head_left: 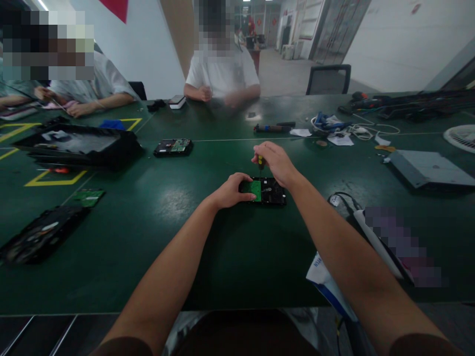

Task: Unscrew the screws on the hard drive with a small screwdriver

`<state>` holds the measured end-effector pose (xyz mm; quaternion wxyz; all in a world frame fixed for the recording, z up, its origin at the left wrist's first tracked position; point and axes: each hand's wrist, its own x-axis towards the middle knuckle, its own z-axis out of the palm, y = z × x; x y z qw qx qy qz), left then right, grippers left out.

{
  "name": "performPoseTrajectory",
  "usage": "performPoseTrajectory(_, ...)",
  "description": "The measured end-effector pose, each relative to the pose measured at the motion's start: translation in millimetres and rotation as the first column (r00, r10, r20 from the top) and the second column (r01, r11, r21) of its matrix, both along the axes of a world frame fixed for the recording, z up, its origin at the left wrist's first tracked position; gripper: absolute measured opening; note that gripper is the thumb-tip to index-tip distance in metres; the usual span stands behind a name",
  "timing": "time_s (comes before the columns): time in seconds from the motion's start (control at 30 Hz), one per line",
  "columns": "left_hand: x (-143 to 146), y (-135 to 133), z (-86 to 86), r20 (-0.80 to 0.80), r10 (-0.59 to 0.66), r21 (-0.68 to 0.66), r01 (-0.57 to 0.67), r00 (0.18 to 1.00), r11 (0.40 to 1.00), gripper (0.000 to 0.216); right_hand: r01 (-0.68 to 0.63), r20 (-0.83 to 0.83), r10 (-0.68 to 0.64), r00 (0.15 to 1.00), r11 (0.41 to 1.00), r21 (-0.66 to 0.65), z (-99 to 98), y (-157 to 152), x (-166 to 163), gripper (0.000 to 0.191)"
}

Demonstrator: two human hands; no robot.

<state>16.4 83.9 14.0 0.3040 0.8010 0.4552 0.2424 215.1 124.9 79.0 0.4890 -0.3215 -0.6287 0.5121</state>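
A black hard drive [274, 196] with a green circuit board [254, 189] on its left part lies flat on the table in front of me. My left hand [234, 190] grips its left end, thumb along the near side and fingers over the far side. Above the drive, my right hand [273, 160] is closed around a screwdriver [261, 161] with a yellow and black handle. The screwdriver stands nearly upright, its shaft pointing down at the drive by the board's right edge. Whether the tip sits in a screw is too small to tell.
On the green table [178, 257] a second drive [173, 147] lies farther off, with black trays [79, 143] to its left. A black device [42, 232] lies near left, a silver metal box [432, 168] at right. Two persons [222, 74] [100, 84] sit across.
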Motion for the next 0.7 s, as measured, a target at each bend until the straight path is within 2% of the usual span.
performPoseTrajectory(0.13,0.1,-1.3,2.3,-0.005,0.006,-0.013,-0.006,1.000,1.000,0.064,-0.012,-0.075,0.011,0.997,1.000,-0.021,-2.5,2.4,-3.0,0.034)
performPoseTrajectory(0.33,0.8,-2.7,5.9,-0.003,0.008,-0.035,-0.008,1.000,0.999,0.064,-0.001,-0.007,0.001,1.000,0.999,-0.040,0.8,2.1,-1.5,0.056)
performPoseTrajectory(0.57,0.4,-0.7,2.1,0.001,0.004,-0.018,-0.004,1.000,1.000,0.064,0.039,0.034,-0.039,0.999,0.999,0.019,2.2,2.9,2.5,0.031)
performPoseTrajectory(0.7,0.1,-1.3,2.8,0.005,-0.005,-0.023,0.005,1.000,1.000,0.064,0.029,-0.022,-0.029,0.999,0.999,-0.014,0.4,2.8,-0.7,0.031)
